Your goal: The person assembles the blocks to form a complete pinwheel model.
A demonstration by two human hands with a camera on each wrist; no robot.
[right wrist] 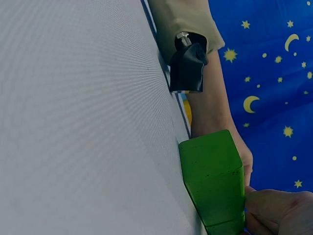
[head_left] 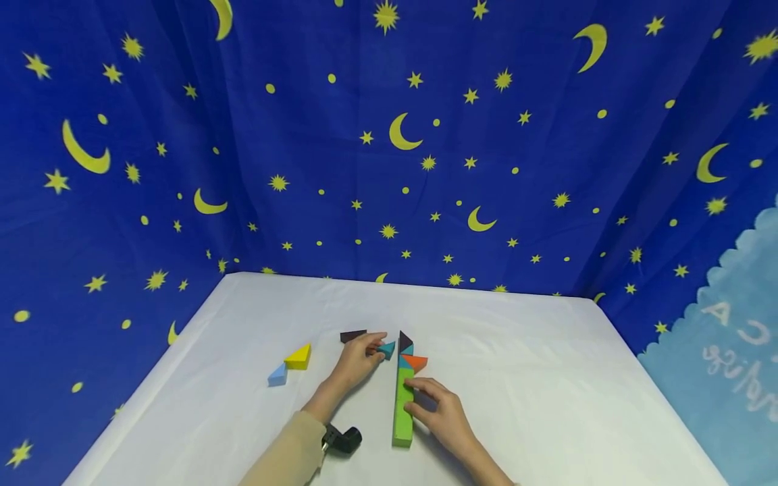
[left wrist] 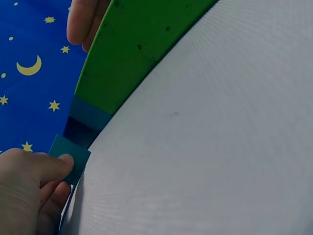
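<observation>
In the head view, my left hand (head_left: 354, 363) pinches a teal triangular block (head_left: 386, 349) between thumb and fingers. That block is just left of the far end of a row of blocks. Nearest in the row is a long green block (head_left: 403, 412); small teal pieces (head_left: 408, 350), an orange triangular block (head_left: 417, 362) and a black triangular block (head_left: 405, 341) follow at its far end. My right hand (head_left: 446, 415) touches the right side of the green block with thumb and fingertips. In the left wrist view the teal block (left wrist: 68, 159) sits under the left thumb, close to the row's end.
A yellow triangular block (head_left: 299, 357) and a light blue one (head_left: 277, 375) lie to the left on the white table (head_left: 547, 391). Behind my left hand is a dark block (head_left: 352, 335). A black device (head_left: 343, 440) hangs at the left wrist. Star-patterned blue cloth (head_left: 340, 155) encloses the table.
</observation>
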